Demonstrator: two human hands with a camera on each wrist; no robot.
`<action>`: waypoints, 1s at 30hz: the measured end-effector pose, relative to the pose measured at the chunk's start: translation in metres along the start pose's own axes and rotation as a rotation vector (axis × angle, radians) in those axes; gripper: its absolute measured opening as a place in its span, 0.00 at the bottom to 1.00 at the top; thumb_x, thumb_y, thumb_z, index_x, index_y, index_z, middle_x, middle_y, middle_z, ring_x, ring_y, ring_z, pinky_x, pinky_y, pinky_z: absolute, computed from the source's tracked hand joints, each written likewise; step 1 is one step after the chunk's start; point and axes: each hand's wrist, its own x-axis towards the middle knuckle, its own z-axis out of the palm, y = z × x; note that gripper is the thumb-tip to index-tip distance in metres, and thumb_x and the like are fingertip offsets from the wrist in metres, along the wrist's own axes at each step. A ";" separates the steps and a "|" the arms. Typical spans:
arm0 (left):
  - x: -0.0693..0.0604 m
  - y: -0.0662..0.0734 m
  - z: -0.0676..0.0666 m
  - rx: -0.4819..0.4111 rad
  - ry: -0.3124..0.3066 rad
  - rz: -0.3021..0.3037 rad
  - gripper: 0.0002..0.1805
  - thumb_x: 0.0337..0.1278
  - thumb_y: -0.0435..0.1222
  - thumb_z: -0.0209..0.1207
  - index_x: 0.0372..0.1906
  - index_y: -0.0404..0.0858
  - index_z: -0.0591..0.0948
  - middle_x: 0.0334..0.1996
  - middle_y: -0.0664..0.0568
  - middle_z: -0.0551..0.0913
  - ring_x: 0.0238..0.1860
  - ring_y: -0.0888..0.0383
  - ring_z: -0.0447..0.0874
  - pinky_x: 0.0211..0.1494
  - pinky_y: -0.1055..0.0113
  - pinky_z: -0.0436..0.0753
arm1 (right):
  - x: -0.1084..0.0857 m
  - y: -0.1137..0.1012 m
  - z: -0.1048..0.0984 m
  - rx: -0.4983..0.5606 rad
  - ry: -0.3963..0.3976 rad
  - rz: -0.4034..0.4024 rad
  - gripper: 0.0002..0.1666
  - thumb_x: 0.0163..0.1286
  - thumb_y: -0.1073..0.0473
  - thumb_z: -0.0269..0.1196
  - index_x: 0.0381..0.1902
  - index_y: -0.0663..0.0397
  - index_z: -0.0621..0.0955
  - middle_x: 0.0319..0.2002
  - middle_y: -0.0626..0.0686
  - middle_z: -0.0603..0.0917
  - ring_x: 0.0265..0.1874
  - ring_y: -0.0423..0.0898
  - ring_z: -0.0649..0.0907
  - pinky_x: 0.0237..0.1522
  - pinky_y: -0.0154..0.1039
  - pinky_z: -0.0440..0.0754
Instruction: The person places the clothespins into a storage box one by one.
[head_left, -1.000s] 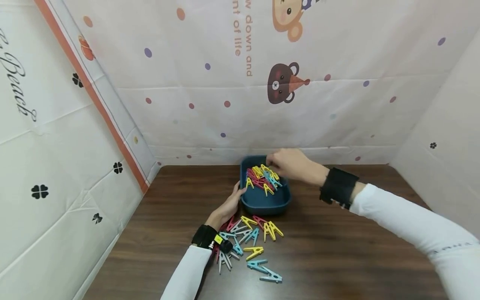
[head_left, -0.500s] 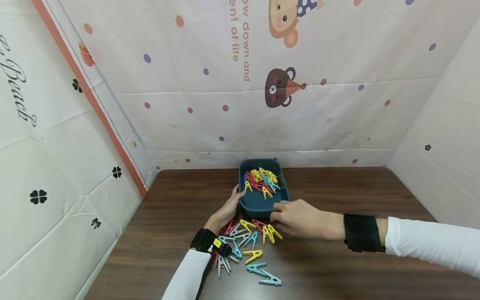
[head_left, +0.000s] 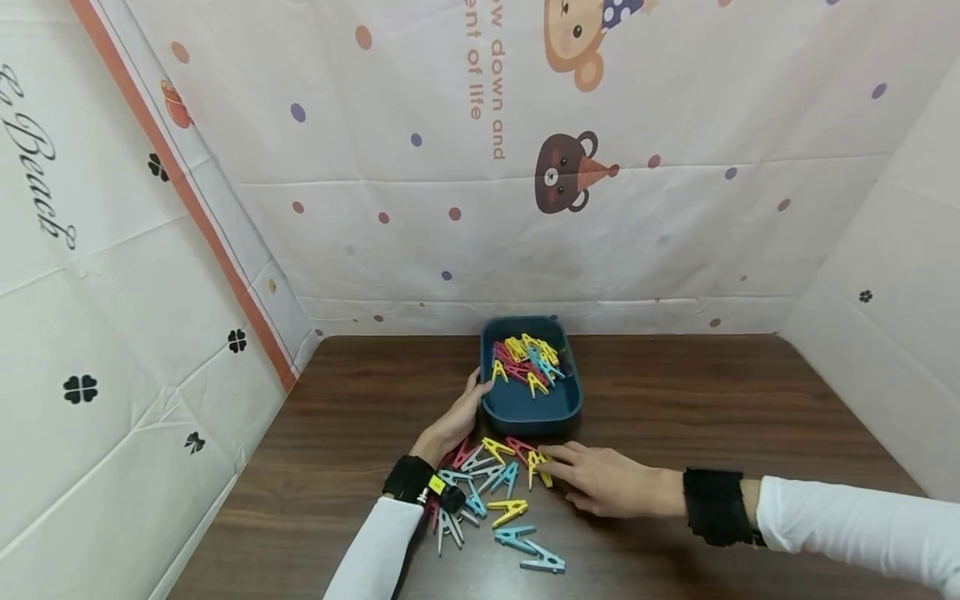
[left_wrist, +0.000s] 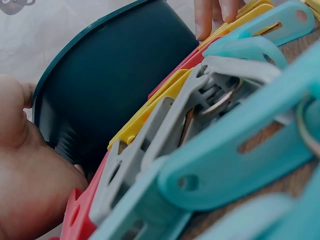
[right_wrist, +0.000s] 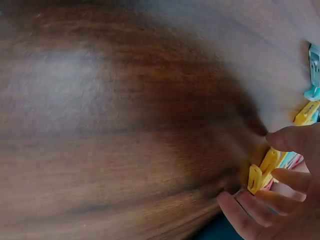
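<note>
My left hand (head_left: 453,421) grips the left side of a dark blue plastic basket (head_left: 525,410), its thumb at the rim. Inside the basket lies a heap of yellow, red and blue clothespins (head_left: 517,364). My right hand (head_left: 603,481) is over the table just in front of the basket, fingers spread and slightly bent around a pair of yellow clothespins (right_wrist: 255,178). In the right wrist view the thumb and fingers stand apart on either side of them; whether a fingertip touches them is unclear. My left wrist is above part of the loose pile.
Grey, blue, red and yellow clothespins lie loose in front of the basket, among them a grey one (left_wrist: 172,120). Two light blue clothespins (head_left: 542,560) lie nearest the front. The brown wooden table (head_left: 697,400) ends at a printed white cloth (head_left: 375,258).
My right hand has come from the basket's far right rim toward the front, down to the yellow clothespins on the table. The left hand keeps its place on the basket.
</note>
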 end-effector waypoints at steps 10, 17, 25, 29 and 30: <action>0.002 0.005 0.000 -0.001 0.015 -0.002 0.40 0.81 0.50 0.41 0.83 0.53 0.33 0.84 0.45 0.29 0.84 0.44 0.25 0.81 0.35 0.38 | 0.008 0.008 0.006 0.085 0.137 0.027 0.19 0.68 0.59 0.70 0.56 0.48 0.82 0.56 0.52 0.81 0.50 0.41 0.82 0.44 0.34 0.85; 0.004 0.002 0.000 -0.006 0.017 -0.005 0.39 0.81 0.49 0.40 0.83 0.52 0.34 0.84 0.45 0.28 0.83 0.43 0.24 0.81 0.35 0.36 | 0.015 0.011 0.009 0.172 0.165 0.122 0.14 0.71 0.54 0.68 0.53 0.47 0.85 0.51 0.49 0.82 0.43 0.39 0.84 0.40 0.32 0.85; 0.001 0.004 0.002 -0.016 0.013 0.005 0.39 0.81 0.49 0.40 0.83 0.52 0.34 0.84 0.45 0.29 0.84 0.43 0.25 0.81 0.36 0.36 | 0.019 0.009 0.011 0.239 0.153 0.184 0.18 0.71 0.46 0.67 0.52 0.48 0.85 0.47 0.48 0.83 0.36 0.36 0.79 0.35 0.29 0.78; 0.001 0.001 0.002 -0.021 0.014 0.006 0.39 0.81 0.49 0.41 0.83 0.52 0.34 0.84 0.45 0.29 0.84 0.44 0.25 0.81 0.36 0.36 | 0.020 0.008 0.011 0.260 0.133 0.207 0.17 0.70 0.49 0.68 0.53 0.49 0.85 0.48 0.49 0.84 0.38 0.35 0.79 0.37 0.31 0.80; 0.001 0.000 0.001 -0.021 0.013 0.007 0.40 0.81 0.50 0.41 0.83 0.52 0.34 0.84 0.45 0.29 0.84 0.43 0.25 0.81 0.36 0.36 | 0.021 0.008 0.011 0.268 0.127 0.209 0.17 0.70 0.51 0.69 0.53 0.50 0.85 0.47 0.49 0.84 0.38 0.35 0.80 0.37 0.31 0.81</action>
